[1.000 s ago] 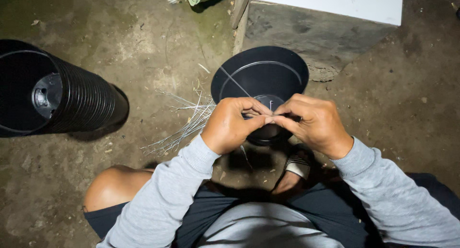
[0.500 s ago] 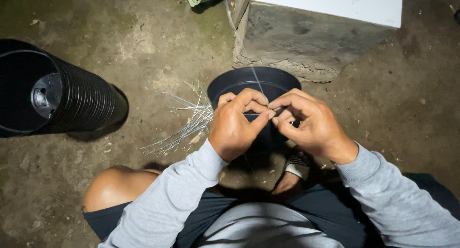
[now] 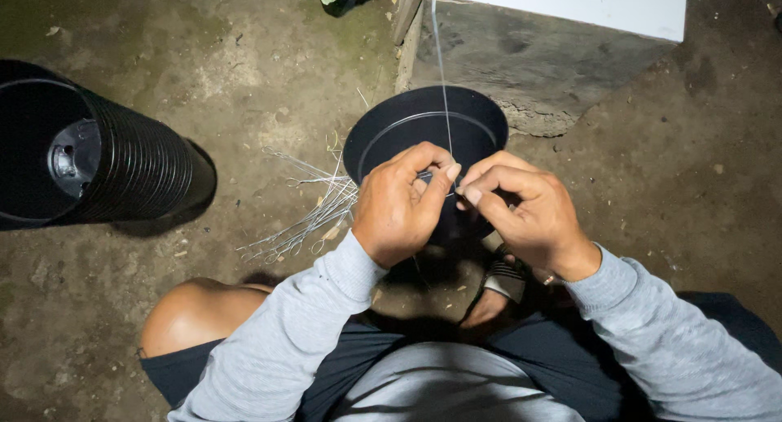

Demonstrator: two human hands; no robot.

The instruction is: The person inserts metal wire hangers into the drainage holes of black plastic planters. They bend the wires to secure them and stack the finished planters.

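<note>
— Both grips pinching one thin wire (image 3: pixel 444 88): left hand (image 3: pixel 399 206) and right hand (image 3: pixel 525 214) meeting above the black pot (image 3: pixel 383 137), strand now rising straighter than a moment ago.

— Beyond the pot?

— Loose wires (image 3: pixel 305 218) lying left; stacked black pots (image 3: pixel 138 173) farther left; white slab (image 3: pixel 570 2) behind, unlabelled.

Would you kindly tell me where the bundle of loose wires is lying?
In the head view, the wire bundle lies on the ground left of the left hand, beside the black pot.
</note>
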